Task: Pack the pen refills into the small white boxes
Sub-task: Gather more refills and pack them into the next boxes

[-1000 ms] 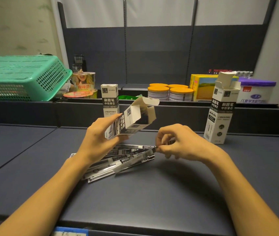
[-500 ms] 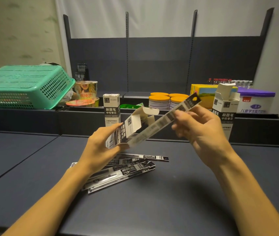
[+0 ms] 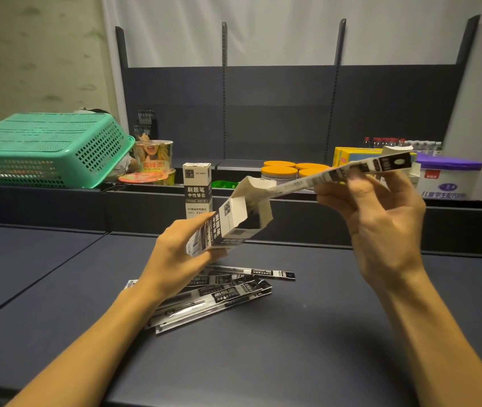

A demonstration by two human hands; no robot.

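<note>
Dark table (image 3: 307,348): refill (image 3: 351,171) tip at box (image 3: 231,221) mouth.

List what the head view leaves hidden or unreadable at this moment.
- Inside of the open box held by the left hand: dark, so how many refills it holds cannot be told.
- Near end of the refill pack pinched by the right hand: hidden behind the box flap.
- Loose refills on the table: partly covered by the left wrist, so no count.
- Second open box: almost wholly behind the right hand.
- Bottles at the back: too small to read.
</note>
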